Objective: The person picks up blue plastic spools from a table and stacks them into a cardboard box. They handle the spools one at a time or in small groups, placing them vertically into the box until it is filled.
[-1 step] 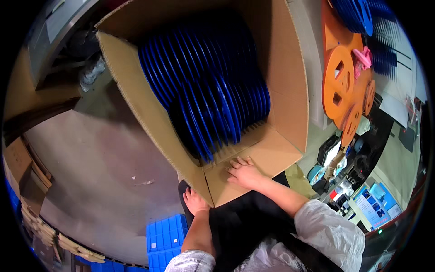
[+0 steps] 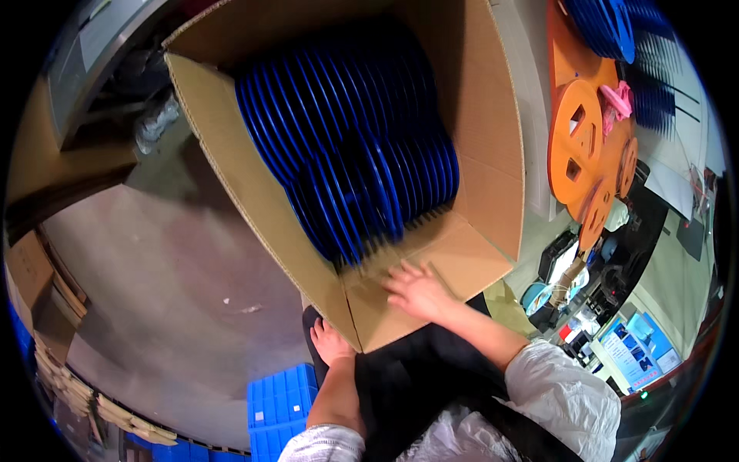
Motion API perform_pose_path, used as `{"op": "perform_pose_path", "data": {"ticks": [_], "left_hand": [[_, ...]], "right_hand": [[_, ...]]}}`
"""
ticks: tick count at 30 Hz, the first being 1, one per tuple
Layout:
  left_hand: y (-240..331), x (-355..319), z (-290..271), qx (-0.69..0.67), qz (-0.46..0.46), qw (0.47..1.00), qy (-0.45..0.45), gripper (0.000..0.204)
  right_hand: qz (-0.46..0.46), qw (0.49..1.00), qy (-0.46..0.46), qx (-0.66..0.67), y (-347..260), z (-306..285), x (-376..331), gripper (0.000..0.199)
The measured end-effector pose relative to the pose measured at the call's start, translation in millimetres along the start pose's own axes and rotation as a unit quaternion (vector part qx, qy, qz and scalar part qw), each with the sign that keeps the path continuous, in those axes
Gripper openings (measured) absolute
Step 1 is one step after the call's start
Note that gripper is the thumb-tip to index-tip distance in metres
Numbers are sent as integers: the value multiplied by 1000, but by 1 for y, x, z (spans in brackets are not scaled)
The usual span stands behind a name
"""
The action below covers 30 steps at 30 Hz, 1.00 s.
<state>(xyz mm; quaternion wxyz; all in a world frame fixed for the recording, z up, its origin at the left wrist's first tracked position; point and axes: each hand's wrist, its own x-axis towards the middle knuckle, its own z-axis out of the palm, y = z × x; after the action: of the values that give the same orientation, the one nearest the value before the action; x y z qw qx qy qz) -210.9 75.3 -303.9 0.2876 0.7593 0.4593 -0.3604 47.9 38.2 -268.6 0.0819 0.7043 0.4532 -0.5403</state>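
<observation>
A large open cardboard box (image 2: 493, 154) faces me, packed with blue reel-like discs (image 2: 339, 85) standing on edge in rows. Two of the nearer discs (image 2: 389, 185) lean close together, with a dark gap on their left. My right hand (image 2: 419, 292) is inside the box's near edge, palm down over the near cardboard panel, fingers spread and pointing at the discs' lower rims. Fingers stretched out, my left hand (image 2: 331, 343) rests against the outside of the box's near left corner. Neither hand holds a disc.
Blue plastic crates (image 2: 281, 396) stand at the lower left, beside my left arm. On the right, orange discs (image 2: 573, 142) and a pink item (image 2: 616, 100) lie next to more blue discs (image 2: 604, 27). A cluttered bench (image 2: 585, 308) is at the right.
The nearer blue discs have shifted slightly away from me, deeper into the box. My right hand has moved a little forward and its fingers have lifted. My left hand stays in place.
</observation>
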Motion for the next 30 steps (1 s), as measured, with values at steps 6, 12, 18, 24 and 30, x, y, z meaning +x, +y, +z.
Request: {"op": "perform_pose_path", "data": {"ticks": [6, 12, 18, 24, 30], "left_hand": [[2, 6, -2, -6, -26, 999, -35, 43], [4, 6, -12, -1, -22, 1000, -17, 43], [-2, 14, -20, 18, -18, 1000, 6, 37], [7, 21, -40, -78, 3, 997, 23, 28], [-6, 22, 12, -297, -106, 949, -7, 47]], "right_hand": [[68, 951, 270, 133, 52, -42, 18, 37], [75, 949, 256, 170, 56, -32, 26, 36], [68, 946, 224, 226, 46, -32, 17, 36], [-63, 924, 322, 195, 73, -63, -9, 40], [-56, 797, 599, 53, 170, -285, -38, 60]]}}
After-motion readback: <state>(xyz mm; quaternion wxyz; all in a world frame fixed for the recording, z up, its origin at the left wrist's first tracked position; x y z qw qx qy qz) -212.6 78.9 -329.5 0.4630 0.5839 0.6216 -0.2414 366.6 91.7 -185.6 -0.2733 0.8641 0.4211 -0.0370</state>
